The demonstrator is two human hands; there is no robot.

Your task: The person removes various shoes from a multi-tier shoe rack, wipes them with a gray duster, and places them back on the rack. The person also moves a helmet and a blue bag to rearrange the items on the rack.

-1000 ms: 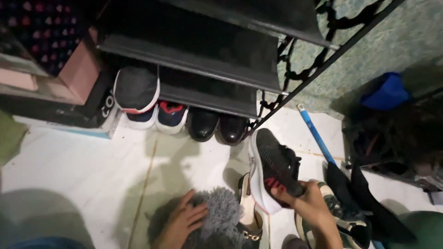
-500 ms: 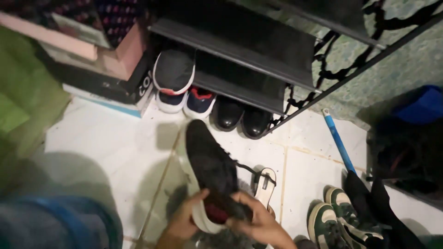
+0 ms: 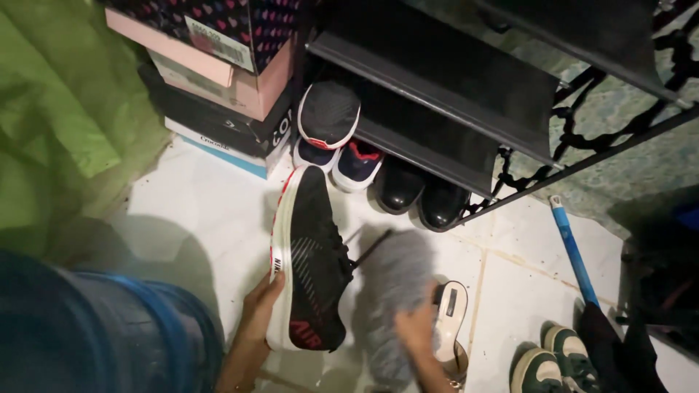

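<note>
The left hand (image 3: 256,306) cups the white sole edge of a black running shoe (image 3: 309,258), fingers curled round its heel end and thumb hidden behind — a grip that appears to keep the shoe tipped on its side so the upper faces right. The shoe's long axis runs near to far, heel by the hand at the near edge, toe pointing away toward the shoe rack (image 3: 437,87). Just to its right, the right hand (image 3: 413,329) lies closed over a fluffy grey duster (image 3: 397,291), fingers sunk into the pile, the fibres close beside the shoe's laces, seemingly placed to wipe the upper.

Beside the duster lies a pale sandal (image 3: 451,313) on the white tiled floor (image 3: 196,218). Farther off, navy sneakers (image 3: 342,156) and black leather shoes (image 3: 419,193) sit tucked under the rack's lowest shelf, toes outward. Stacked shoeboxes (image 3: 218,80) stand at far left — green cloth (image 3: 58,116) alongside. At right, a blue handle (image 3: 573,251) slants across the tiles above green-and-white sneakers (image 3: 557,360).
</note>
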